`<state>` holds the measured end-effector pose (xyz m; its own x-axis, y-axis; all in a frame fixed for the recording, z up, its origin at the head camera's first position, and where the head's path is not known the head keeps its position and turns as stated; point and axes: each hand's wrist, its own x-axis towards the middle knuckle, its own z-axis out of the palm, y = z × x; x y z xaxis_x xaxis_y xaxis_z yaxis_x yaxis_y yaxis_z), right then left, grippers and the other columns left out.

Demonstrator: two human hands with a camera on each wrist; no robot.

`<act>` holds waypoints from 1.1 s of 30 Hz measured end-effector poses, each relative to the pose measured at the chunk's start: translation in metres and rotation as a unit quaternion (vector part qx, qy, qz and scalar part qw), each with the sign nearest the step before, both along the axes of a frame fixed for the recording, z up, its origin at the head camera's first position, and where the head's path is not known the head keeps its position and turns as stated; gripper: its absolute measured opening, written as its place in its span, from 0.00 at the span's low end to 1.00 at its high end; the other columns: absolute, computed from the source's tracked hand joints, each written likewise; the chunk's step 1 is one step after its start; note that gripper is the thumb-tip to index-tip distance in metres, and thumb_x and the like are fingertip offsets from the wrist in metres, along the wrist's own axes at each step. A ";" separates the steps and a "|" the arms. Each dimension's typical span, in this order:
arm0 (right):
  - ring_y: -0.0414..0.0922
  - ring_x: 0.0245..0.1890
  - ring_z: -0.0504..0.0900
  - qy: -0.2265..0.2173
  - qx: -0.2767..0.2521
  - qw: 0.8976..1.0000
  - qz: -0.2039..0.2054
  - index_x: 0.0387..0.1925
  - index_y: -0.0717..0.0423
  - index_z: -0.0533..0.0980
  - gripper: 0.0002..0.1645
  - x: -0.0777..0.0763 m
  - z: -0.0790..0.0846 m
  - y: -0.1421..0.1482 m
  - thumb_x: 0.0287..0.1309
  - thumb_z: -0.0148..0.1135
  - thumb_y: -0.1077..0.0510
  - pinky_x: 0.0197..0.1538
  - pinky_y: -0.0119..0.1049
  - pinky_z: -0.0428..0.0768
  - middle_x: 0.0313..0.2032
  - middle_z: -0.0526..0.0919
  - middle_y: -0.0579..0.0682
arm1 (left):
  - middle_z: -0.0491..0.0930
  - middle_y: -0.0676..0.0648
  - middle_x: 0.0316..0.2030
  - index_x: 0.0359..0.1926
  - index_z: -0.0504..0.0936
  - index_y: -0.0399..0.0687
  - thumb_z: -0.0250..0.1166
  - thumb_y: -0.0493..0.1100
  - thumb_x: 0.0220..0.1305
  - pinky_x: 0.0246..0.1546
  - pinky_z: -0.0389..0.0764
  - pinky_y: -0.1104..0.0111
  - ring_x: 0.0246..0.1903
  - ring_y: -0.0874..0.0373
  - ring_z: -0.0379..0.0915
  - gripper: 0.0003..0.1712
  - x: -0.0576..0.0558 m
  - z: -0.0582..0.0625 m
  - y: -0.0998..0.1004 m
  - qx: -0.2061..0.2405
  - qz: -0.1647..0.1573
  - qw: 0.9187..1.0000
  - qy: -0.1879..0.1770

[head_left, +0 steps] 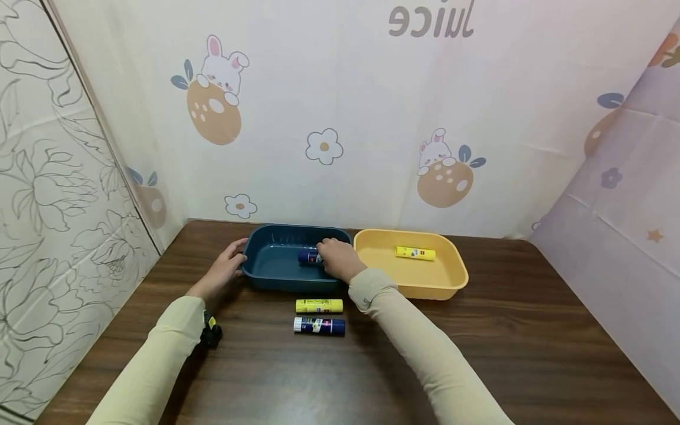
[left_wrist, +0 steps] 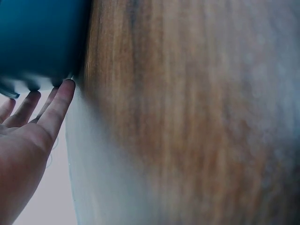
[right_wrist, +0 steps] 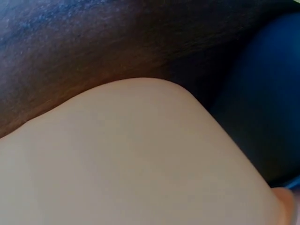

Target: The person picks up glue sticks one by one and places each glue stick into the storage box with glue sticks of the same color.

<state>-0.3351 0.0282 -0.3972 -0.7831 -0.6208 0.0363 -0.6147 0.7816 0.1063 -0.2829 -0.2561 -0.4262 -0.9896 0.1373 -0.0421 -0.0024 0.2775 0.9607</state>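
Inside the dark blue tray lies a dark blue glue stick, its right end covered by my right hand. Curled fingers of that hand grip the stick. My left hand touches the tray's left end; in the left wrist view its fingers reach out straight against the tray wall. In front of this tray, a yellow glue stick and a dark blue glue stick with a white end lie side by side on the table. A sleeve fills much of the right wrist view.
A yellow tray stands right beside the blue one, with another yellow glue stick in it. Both trays are on a dark wooden table near its back edge. A printed curtain hangs behind. By the left sleeve is a small black object.
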 end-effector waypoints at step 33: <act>0.46 0.41 0.77 -0.003 0.010 1.000 -0.006 0.50 0.58 0.76 0.15 0.005 0.013 0.005 0.63 0.56 0.57 0.45 0.39 0.79 0.42 0.79 0.52 | 0.47 0.31 0.70 0.73 0.45 0.39 0.41 0.39 0.71 0.59 0.63 0.45 0.64 0.35 0.52 0.33 0.003 0.002 0.003 -0.005 0.002 1.000 -0.001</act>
<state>-0.3305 0.0334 -0.3841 -0.7910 -0.6116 0.0192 -0.6056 0.7870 0.1178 -0.2804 -0.2534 -0.4238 -0.9902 0.1320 -0.0463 -0.0064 0.2879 0.9576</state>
